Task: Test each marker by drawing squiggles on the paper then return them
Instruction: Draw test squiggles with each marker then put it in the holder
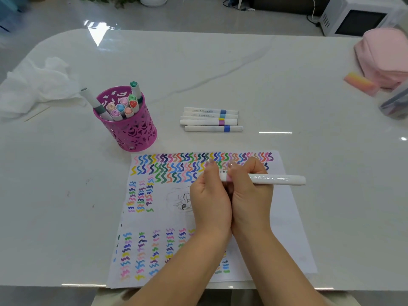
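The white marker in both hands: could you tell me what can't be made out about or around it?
- Left end of white marker, head view: hidden inside left hand and right hand; capped or not, unclear.
- Black barrel print: too small.
- Pencil sketch on white paper: partly covered by left hand.

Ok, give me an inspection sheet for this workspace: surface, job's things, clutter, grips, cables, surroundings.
Surface: glossy white table, small marks at left.
Job's things: paper covered in coloured squiggles; white marker held above it; five markers lying side by side; purple cup holding more markers.
Clutter: crumpled white cloth far left; pink pouch, orange-pink block and clear container far right.
Grips: left hand and right hand both curl round the white marker, touching each other.
Cables: dark cables on the floor beyond the table.
Surroundings: white microwave, plant pot.
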